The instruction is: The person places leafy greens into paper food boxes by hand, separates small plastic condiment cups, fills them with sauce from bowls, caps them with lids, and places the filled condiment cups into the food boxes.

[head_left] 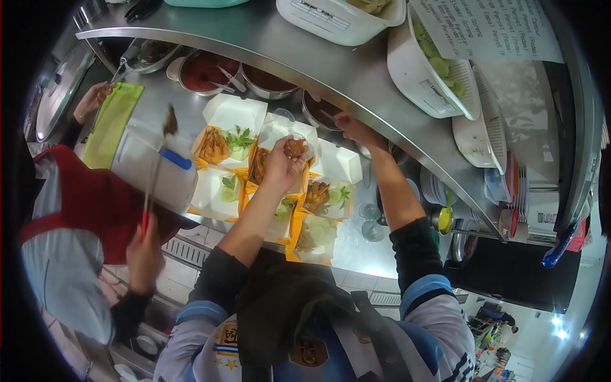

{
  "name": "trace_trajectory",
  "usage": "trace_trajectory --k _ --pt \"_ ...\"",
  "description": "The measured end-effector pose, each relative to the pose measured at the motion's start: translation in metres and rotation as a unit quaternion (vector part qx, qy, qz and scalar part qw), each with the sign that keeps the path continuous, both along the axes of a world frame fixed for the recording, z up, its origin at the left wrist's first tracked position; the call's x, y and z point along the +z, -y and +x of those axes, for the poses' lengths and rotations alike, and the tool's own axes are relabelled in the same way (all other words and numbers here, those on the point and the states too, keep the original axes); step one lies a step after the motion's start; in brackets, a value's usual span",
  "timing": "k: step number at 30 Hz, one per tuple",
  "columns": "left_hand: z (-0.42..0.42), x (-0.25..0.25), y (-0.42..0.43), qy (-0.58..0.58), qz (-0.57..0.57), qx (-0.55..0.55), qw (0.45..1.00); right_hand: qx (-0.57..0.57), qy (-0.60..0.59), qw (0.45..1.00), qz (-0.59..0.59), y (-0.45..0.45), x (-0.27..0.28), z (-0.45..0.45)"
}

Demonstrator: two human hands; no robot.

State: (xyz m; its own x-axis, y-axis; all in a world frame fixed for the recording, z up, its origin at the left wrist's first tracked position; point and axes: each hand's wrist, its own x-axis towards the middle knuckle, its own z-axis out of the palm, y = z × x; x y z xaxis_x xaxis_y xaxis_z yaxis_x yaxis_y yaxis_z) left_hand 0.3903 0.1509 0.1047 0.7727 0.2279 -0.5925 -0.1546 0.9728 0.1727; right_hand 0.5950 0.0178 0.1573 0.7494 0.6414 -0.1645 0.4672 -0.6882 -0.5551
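My left hand point(284, 167) holds a small clear cup point(296, 148) with red-orange sauce in it, above the open food boxes. My right hand point(358, 129) reaches under the shelf, its fingers closed at a utensil handle point(328, 116) that leans in a pot of dark red sauce point(316, 109). Fried food and green garnish lie in several orange-and-white boxes. One box point(235, 116) stands at the back left with its white lid raised; another point(336, 162) is at the right. A clear lid point(283, 116) shows just behind the cup.
At the left a co-worker in a red apron point(83, 204) holds tongs point(150, 191) with a dark piece of food. A steel shelf point(254, 44) with white baskets point(420, 70) overhangs the counter. Beneath it are sauce pots point(207, 75). Clear cups point(373, 230) stand right of the boxes.
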Motion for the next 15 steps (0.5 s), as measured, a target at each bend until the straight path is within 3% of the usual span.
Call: trace_trajectory --k 1,5,7,8,10,11,13,15 --pt "0.005 -0.001 -0.001 -0.001 0.001 0.003 1.000 -0.082 -0.185 0.979 0.026 0.006 0.011 -0.005" --pt "0.028 -0.006 0.005 -0.023 0.012 0.011 1.000 -0.139 -0.286 0.939 0.134 0.039 0.015 -0.029" --pt "0.037 -0.012 0.009 0.015 -0.021 0.009 1.000 -0.128 -0.175 0.972 0.092 0.047 0.038 -0.067" --pt "0.039 -0.008 0.011 0.015 -0.023 0.012 1.000 -0.126 -0.175 0.972 0.090 0.053 0.032 -0.083" --pt "0.041 0.003 0.013 0.003 -0.034 0.016 0.999 0.018 0.140 0.973 0.182 0.060 0.011 -0.111" --pt "0.043 -0.001 0.015 0.004 -0.035 0.012 0.999 0.081 0.212 0.960 0.166 0.061 0.008 -0.120" --pt "0.045 -0.004 0.017 0.063 -0.028 0.004 0.998 0.056 0.162 0.979 0.111 0.063 0.002 -0.138" --pt "0.046 0.002 0.021 0.050 -0.026 -0.001 0.998 0.041 0.164 0.980 0.100 0.063 0.004 -0.143"
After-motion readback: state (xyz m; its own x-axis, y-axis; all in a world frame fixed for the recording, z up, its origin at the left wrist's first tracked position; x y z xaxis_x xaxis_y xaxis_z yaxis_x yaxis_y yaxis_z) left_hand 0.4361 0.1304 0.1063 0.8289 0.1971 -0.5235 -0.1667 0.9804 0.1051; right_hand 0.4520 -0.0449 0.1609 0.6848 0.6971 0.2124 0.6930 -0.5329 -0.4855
